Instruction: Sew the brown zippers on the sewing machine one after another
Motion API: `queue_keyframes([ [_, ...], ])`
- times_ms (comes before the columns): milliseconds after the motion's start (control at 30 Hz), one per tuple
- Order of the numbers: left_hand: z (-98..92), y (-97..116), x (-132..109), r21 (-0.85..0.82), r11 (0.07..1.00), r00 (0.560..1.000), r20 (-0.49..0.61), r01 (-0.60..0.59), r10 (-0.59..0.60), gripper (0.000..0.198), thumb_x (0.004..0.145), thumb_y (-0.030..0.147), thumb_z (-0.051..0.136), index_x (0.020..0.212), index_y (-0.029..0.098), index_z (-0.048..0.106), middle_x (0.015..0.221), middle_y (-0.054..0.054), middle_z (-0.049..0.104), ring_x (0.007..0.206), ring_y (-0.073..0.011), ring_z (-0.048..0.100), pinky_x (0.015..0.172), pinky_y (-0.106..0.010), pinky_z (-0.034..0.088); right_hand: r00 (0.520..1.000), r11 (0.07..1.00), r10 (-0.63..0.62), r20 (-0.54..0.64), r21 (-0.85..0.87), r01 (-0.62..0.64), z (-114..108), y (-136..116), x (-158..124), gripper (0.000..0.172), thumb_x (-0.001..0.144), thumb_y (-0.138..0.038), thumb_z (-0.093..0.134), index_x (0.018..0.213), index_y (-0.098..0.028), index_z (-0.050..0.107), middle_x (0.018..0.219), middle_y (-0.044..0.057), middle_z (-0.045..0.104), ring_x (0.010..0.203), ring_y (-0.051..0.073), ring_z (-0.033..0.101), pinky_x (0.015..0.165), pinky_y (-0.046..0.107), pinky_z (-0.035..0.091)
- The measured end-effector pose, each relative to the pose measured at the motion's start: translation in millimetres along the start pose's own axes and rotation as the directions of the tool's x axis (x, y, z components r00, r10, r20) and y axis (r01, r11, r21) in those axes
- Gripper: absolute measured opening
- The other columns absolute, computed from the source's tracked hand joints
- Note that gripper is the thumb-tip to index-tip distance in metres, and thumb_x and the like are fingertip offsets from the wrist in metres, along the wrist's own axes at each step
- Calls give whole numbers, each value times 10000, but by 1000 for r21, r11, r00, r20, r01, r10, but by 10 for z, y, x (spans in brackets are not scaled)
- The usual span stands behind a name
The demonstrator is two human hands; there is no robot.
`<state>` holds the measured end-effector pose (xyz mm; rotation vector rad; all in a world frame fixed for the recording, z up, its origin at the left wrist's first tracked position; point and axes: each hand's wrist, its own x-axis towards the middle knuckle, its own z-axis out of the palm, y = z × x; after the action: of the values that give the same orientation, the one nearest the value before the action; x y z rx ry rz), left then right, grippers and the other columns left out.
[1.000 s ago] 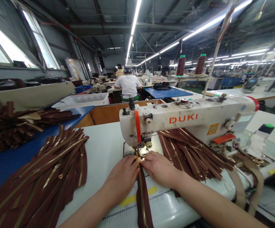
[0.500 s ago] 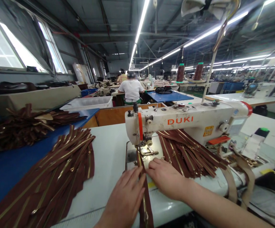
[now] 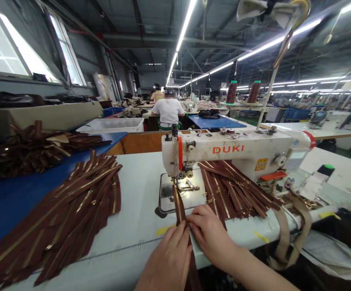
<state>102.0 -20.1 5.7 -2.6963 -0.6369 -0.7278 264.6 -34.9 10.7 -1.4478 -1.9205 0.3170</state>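
Note:
A brown zipper strip (image 3: 179,204) with brass teeth runs from under the presser foot of the white DUKI sewing machine (image 3: 236,151) toward me. My left hand (image 3: 171,260) lies on its left side, fingers together and pressed on the strip. My right hand (image 3: 210,234) pinches the strip from the right, fingertips touching the left hand's. Both hands sit near the table's front edge, well back from the needle.
A fan of brown zippers (image 3: 63,218) lies on the white table (image 3: 139,182) at left; another pile (image 3: 236,188) sits under the machine arm. More brown pieces (image 3: 32,147) rest on a blue surface. A seated person (image 3: 168,111) works ahead. Beige straps (image 3: 293,230) hang at right.
Both hands slid back toward me along the zipper strip, away from the presser foot, and more strip now lies between the needle and my fingers. The view drew back.

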Motion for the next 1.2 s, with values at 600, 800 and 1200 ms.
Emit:
queue_keyframes([
  [600,-54,9,129,-185,973,982,149,139,-112,306,844,24,381,978,129,635,1003,-100,667,904,-239,597,831,-404,507,999,997,-43,15,61,42,27,26,4,219,904,-73,455,773,-165,606,857,49,556,866,172,487,755,286,419],
  [800,-41,-13,108,-195,978,994,91,73,-56,339,880,33,333,989,140,636,968,-98,665,890,-240,592,808,-418,501,995,996,-69,68,-52,73,16,16,11,184,897,-67,463,843,-162,611,888,53,551,885,181,470,775,289,425],
  [1200,-89,-110,77,-366,927,997,38,80,-71,280,905,94,372,1015,153,623,906,-75,662,861,-222,597,788,-391,531,960,916,-164,228,-325,234,-17,42,51,69,899,-126,522,920,-161,578,922,41,547,893,196,463,763,320,417],
])
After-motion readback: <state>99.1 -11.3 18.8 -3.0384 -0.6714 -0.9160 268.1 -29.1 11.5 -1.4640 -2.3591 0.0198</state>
